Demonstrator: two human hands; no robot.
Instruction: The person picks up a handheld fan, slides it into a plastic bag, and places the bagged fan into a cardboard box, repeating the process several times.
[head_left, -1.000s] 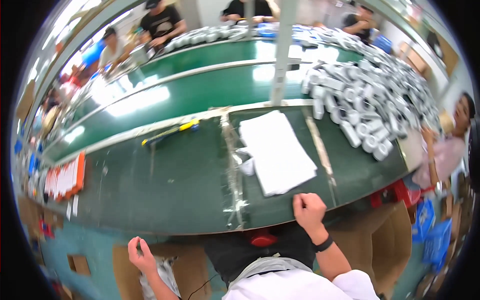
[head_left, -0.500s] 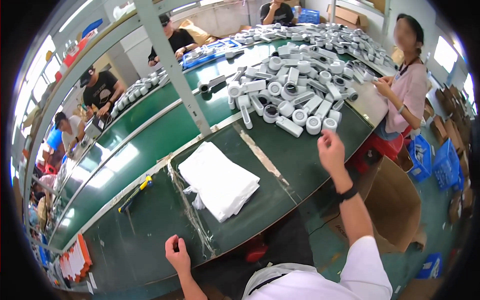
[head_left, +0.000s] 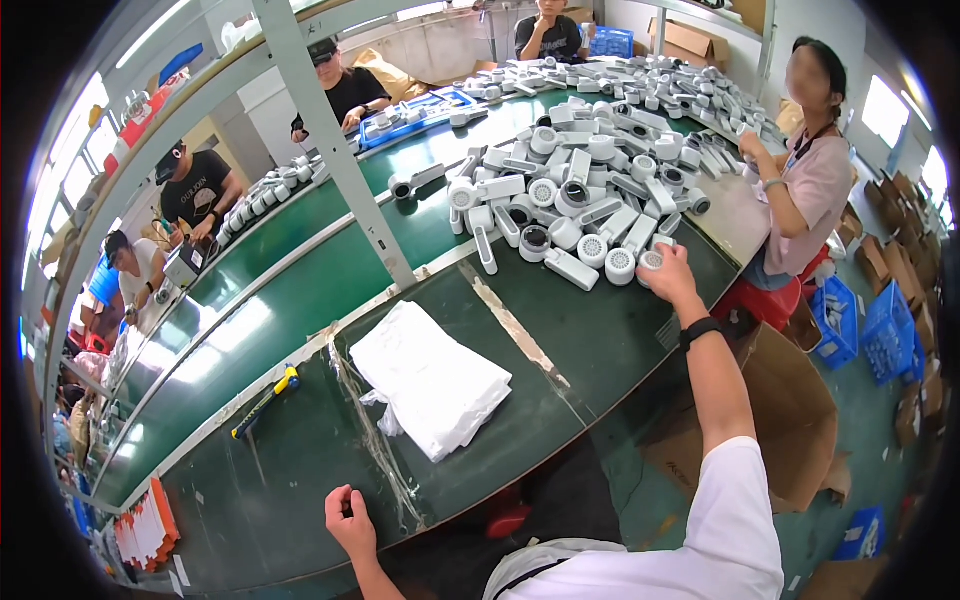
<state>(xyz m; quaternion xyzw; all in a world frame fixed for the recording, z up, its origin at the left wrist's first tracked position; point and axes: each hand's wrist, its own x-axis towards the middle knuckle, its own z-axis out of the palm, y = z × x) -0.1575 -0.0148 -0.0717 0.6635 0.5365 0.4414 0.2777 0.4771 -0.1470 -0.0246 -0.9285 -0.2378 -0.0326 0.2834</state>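
Observation:
My right hand point(head_left: 672, 275) reaches to the near right end of a large pile of grey-white handheld fans point(head_left: 590, 190). Its thumb and fingers close on the round head of one handheld fan point(head_left: 651, 260), partly covered by the fingertips. My left hand point(head_left: 350, 522) hovers over the table's near edge with fingers loosely bent. A gap shows between its thumb and fingers, and nothing is in it. Between the hands lies a stack of white plastic bags point(head_left: 430, 375).
A yellow-and-black hammer-like tool point(head_left: 265, 402) lies left on the green table point(head_left: 300, 480). A metal post point(head_left: 345, 150) rises behind the bags. Beside the table's right edge stands an open carton point(head_left: 770, 420). A co-worker in pink point(head_left: 815, 190) sits at the right.
My right hand has come down onto a fan at the pile's near edge and closed on it. The left hand has barely moved. The co-worker at right has raised their hands.

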